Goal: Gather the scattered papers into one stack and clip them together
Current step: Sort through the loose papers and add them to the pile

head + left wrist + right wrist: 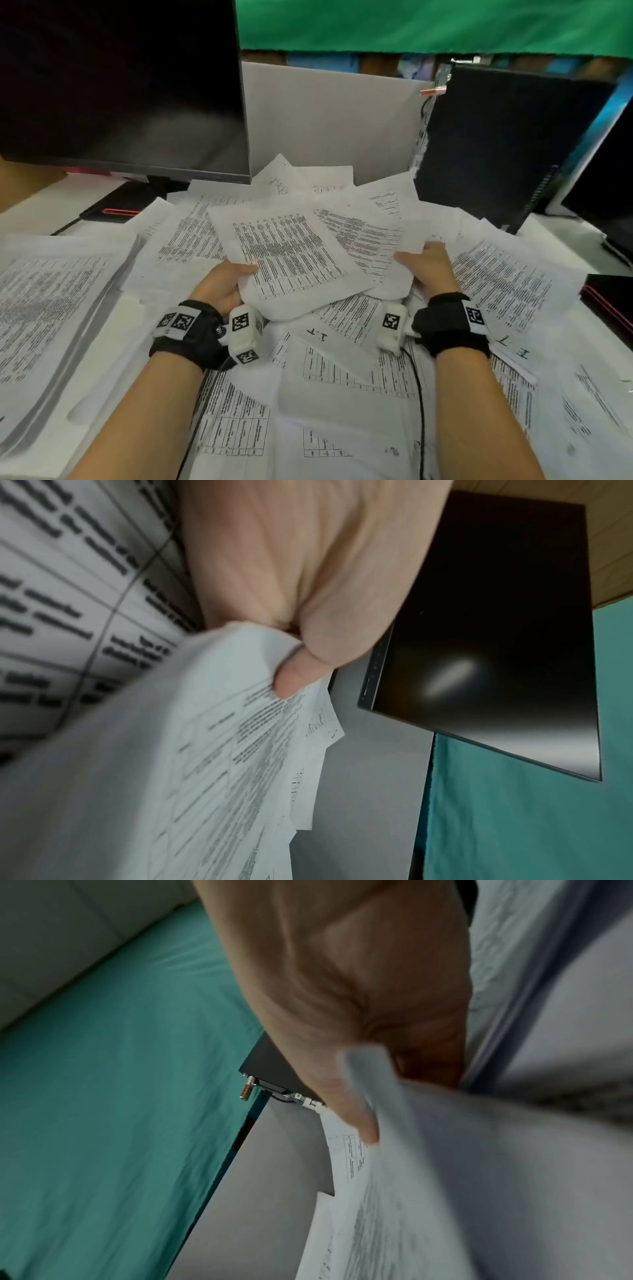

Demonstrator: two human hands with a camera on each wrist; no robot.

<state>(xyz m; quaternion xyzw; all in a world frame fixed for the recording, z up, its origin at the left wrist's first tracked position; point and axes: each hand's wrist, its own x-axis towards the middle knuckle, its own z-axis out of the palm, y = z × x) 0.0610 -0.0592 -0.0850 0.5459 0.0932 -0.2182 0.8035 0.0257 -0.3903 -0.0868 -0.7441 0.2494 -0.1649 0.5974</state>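
A: Thumbs clamp a fanned bunch of white printed sheets (301, 253) from both sides. The person's left hand (222, 284) pinches the bunch's corner at seven o'clock, thumb (301, 674) on the printed face and the fingers hidden under it. The right hand (428, 267) grips the edge at four o'clock the same way, its thumb (356, 1112) lying along the paper.

B: Is the bunch lifted off the desk?

A: It appears raised and tilted toward the person, splayed like a fan, edges not squared. Around it, loose white printed sheets (342, 394) cover the desk from three o'clock round to nine, overlapping at all angles. A thicker, tidier pile of white printed pages (51, 308) lies at nine o'clock.

B: And farther out?

A: A black flat monitor (120, 85) stands at eleven o'clock and a black upright computer case (507, 147) at one o'clock, with a grey partition panel (325, 113) between them.

B: So which step is this?

A: Gathering, probably early on, since most sheets remain scattered. The next move likely calls for knocking the fanned bunch square, then sweeping more sheets beneath it. No clip is visible in any view; one must be found before fastening.
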